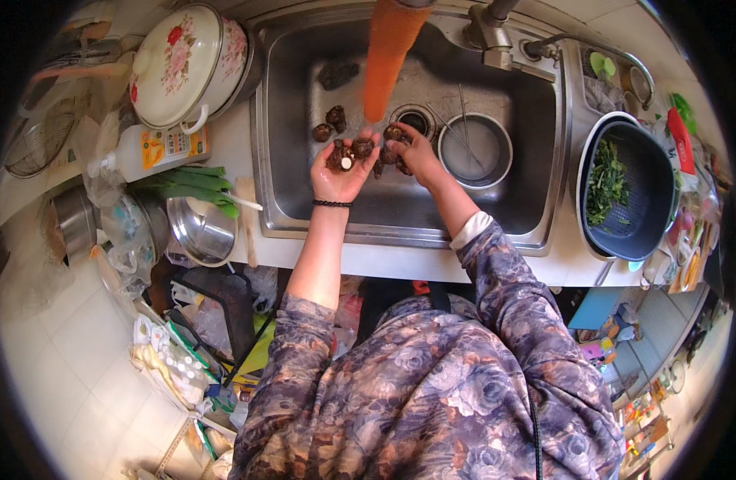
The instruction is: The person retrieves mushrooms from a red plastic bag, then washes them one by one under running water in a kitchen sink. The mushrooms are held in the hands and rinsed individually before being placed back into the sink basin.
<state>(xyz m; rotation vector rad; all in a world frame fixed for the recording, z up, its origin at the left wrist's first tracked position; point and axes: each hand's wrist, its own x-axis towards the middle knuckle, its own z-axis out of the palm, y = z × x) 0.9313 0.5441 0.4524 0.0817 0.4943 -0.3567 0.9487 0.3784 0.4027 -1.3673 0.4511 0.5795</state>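
Observation:
My left hand [338,177], palm up over the stainless steel sink [302,204], cradles brown corms that look like taro [363,147]. One of them shows a round white cut end [346,163]. Just to its right, the fingers of my right hand [415,153] grip another brown corm [394,133]. More dark corms [387,159] show below and between the hands; what supports them is partly hidden. Two loose corms [331,123] rest on the sink floor to the left. A round metal pot [505,171] with thin sticks in it stands right of my right hand.
An orange, tapering tube-like thing [389,60] hangs above my hands. The faucet [494,36] is behind the sink. A floral enamel pot [170,66], a bottle [131,153], green leafy stalks [188,183] and a steel bowl [203,234] stand left. A dark basket [650,198] holds chopped greens [606,186].

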